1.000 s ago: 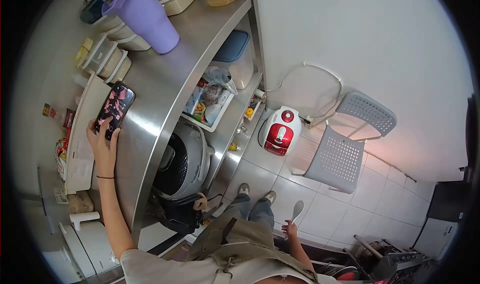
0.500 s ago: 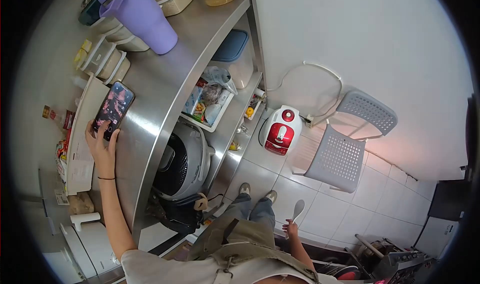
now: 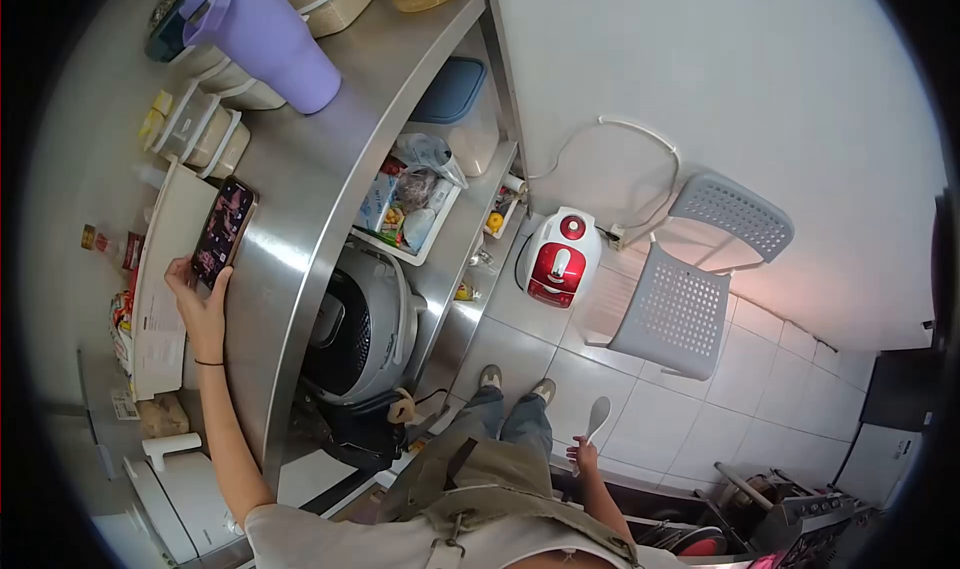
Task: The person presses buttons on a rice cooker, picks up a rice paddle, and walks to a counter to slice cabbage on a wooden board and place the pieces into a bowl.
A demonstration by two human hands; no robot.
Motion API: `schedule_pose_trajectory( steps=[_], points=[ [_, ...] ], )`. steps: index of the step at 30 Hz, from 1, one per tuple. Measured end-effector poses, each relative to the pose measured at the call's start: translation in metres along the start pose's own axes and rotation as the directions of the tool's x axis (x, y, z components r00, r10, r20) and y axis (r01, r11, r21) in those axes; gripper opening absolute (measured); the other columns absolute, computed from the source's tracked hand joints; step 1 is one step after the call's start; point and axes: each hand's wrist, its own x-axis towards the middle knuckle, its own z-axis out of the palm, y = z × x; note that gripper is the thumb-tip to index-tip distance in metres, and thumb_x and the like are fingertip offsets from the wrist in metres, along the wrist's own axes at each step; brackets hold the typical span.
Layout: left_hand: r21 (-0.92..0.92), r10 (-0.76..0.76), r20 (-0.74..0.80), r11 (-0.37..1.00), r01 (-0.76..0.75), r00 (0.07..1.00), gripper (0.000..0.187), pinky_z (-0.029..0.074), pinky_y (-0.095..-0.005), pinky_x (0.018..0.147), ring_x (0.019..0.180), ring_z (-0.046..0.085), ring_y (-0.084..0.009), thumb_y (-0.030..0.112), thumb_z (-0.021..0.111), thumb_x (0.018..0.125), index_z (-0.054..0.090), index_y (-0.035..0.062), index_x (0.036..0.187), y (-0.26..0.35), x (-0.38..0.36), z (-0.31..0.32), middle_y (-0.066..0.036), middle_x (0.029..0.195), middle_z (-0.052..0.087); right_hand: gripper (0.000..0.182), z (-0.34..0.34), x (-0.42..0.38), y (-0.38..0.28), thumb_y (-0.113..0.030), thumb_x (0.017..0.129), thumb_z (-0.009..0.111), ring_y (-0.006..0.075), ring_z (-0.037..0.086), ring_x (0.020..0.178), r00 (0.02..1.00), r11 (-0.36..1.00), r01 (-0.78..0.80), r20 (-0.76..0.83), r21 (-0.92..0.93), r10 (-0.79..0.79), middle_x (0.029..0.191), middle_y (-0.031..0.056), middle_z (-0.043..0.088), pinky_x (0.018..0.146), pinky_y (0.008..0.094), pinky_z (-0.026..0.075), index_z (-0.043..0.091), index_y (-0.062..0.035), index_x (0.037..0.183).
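Note:
At the lower end of a smartphone (image 3: 224,231), my left hand (image 3: 204,314) grips its edges, thumb on one side and fingers on the other. The phone's screen is lit, and it rests by a long white box (image 3: 165,269) on the steel counter (image 3: 290,184). Low on the right, my right hand (image 3: 583,456) is closed round the handle of a pale grey rice paddle (image 3: 599,415), its bowl pointing away from me above the tiled floor.
A purple tumbler (image 3: 270,44) and lidded containers (image 3: 205,134) stand on the counter. Underneath are a grey-black appliance (image 3: 365,324) and a bin of packets (image 3: 425,224). A red-white rice cooker (image 3: 560,259) and a grey chair (image 3: 670,304) stand on the floor.
My left hand's fingers have moved off the screen to the phone's lower edges, and the phone looks tilted more upright. My right hand still holds the rice paddle in the same place.

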Motion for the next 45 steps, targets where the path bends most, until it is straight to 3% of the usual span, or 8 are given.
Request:
schedule_pose_trajectory(
  steps=[9,12,17,20,27,33,40,45],
  points=[
    [-0.129,-0.149,0.158,0.977,0.170,0.976,0.059,0.032,-0.0392,0.107,0.125,0.044,-0.0317,0.021,0.068,0.089,0.031,0.0015,0.130,-0.012,-0.004,-0.004,-0.024,0.132,0.044,0.043,-0.006,0.004,0.016,-0.043,0.100,0.035,0.0209,0.065,0.063,0.999,0.999,0.011,-0.030,0.034,-0.010,0.079,0.0133,0.067,0.054,0.0335,0.050,0.058,-0.0103,0.118],
    [0.193,-0.080,0.078,0.979,0.064,0.994,0.060,0.030,-0.0415,0.109,0.129,0.041,-0.0366,0.023,0.063,0.092,0.034,-0.0008,0.139,0.050,-0.006,-0.012,-0.021,0.139,0.042,0.044,-0.009,0.005,0.015,-0.043,0.100,0.036,0.0198,0.063,0.061,0.998,0.997,-0.052,-0.038,0.060,0.054,0.079,0.0136,0.066,0.052,0.0335,0.049,0.058,-0.0092,0.118],
    [0.073,0.179,-0.099,0.982,-0.172,0.979,0.037,0.039,-0.0410,0.102,0.116,0.052,-0.0351,0.012,0.059,0.091,0.048,-0.0030,0.123,0.169,-0.051,0.014,-0.022,0.122,0.055,0.045,-0.020,0.020,0.015,-0.043,0.100,0.036,0.0201,0.063,0.061,0.998,0.998,-0.051,-0.045,0.040,0.053,0.079,0.0143,0.066,0.053,0.0333,0.049,0.057,-0.0081,0.119],
    [-0.338,0.377,-0.226,0.835,-0.435,0.898,0.013,0.050,-0.0401,0.078,0.084,0.061,-0.0303,0.003,0.058,0.088,0.055,-0.0025,0.100,0.198,-0.089,0.087,-0.021,0.092,0.063,0.047,-0.017,0.028,-0.004,-0.042,0.100,0.037,0.0192,0.063,0.060,0.996,0.993,-0.027,-0.086,0.111,0.036,0.077,0.0140,0.066,0.052,0.0311,0.049,0.059,-0.0042,0.116],
    [-0.664,-0.128,0.495,0.582,0.469,0.860,0.013,0.046,-0.0220,0.075,0.086,0.060,-0.0113,0.000,0.054,0.091,0.057,0.0020,0.104,0.136,-0.219,0.351,-0.005,0.098,0.063,0.044,0.031,0.053,-0.110,-0.038,0.101,0.040,0.0122,0.055,0.060,0.860,0.830,0.488,-0.315,0.270,-0.402,0.070,0.0078,0.059,0.056,0.0280,0.046,0.060,0.0006,0.108],
    [-0.377,-0.018,0.680,0.849,0.370,0.733,0.025,0.047,-0.0338,0.087,0.104,0.058,-0.0254,0.000,0.055,0.086,0.056,0.0025,0.110,0.053,-0.366,0.541,-0.012,0.109,0.059,0.039,0.075,0.144,-0.186,-0.033,0.103,0.038,0.0096,0.050,0.063,0.676,0.620,0.729,-0.447,0.289,-0.586,0.068,0.0031,0.053,0.061,0.0247,0.043,0.059,0.0001,0.102],
    [-0.556,0.383,0.551,0.831,-0.017,0.742,0.043,0.033,-0.0438,0.107,0.126,0.041,-0.0385,0.005,0.051,0.090,0.043,0.0027,0.132,0.023,-0.412,0.718,-0.021,0.138,0.044,0.033,0.121,0.285,-0.168,-0.026,0.103,0.039,0.0102,0.052,0.062,0.592,0.536,0.805,-0.417,0.256,-0.690,0.070,0.0055,0.055,0.056,0.0249,0.042,0.058,0.0013,0.103],
    [-0.491,0.271,0.476,0.871,-0.002,0.836,0.057,0.025,-0.0454,0.112,0.134,0.032,-0.0409,0.019,0.050,0.094,0.029,-0.0010,0.143,-0.019,-0.432,0.795,-0.026,0.145,0.032,0.037,0.117,0.322,-0.195,-0.030,0.104,0.035,0.0115,0.052,0.061,0.545,0.476,0.836,-0.509,0.272,-0.666,0.068,0.0052,0.054,0.057,0.0254,0.042,0.056,-0.0004,0.108]
  ],
)
